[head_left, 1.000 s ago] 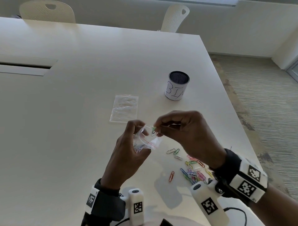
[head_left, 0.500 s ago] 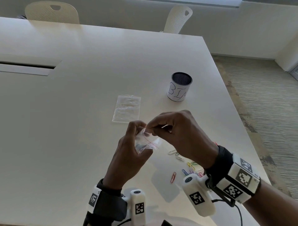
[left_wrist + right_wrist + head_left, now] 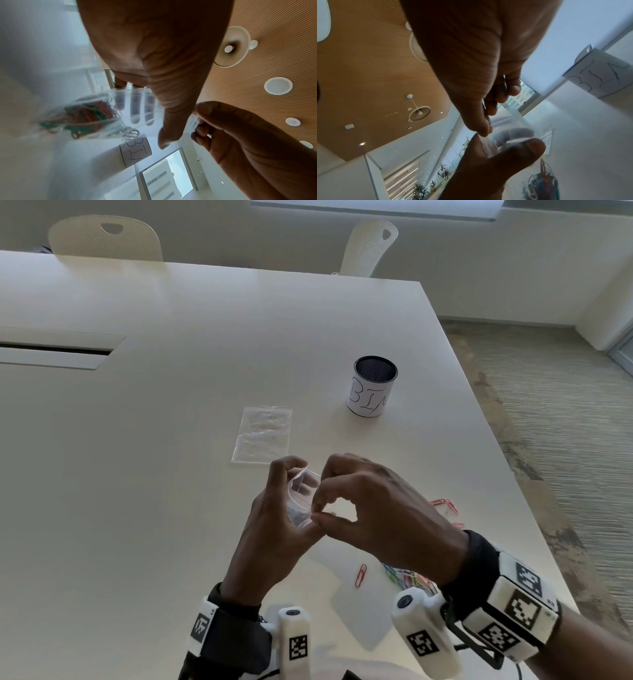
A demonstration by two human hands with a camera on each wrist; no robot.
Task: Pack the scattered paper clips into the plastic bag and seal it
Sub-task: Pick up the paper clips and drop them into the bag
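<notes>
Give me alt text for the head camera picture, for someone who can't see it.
Two hands hold a small clear plastic bag above a white table: the left hand grips it, the right hand pinches its rim. Loose coloured paper clips, a flat spare bag and a cup marked BIN lie nearby.

We see dim, soft daylight; both hands [image 3: 359,508] cast faint shadows below themselves. Beside our left thumb [image 3: 171,121] the clip-filled bag [image 3: 82,116] blurs, and wrist views bend at edges.
</notes>
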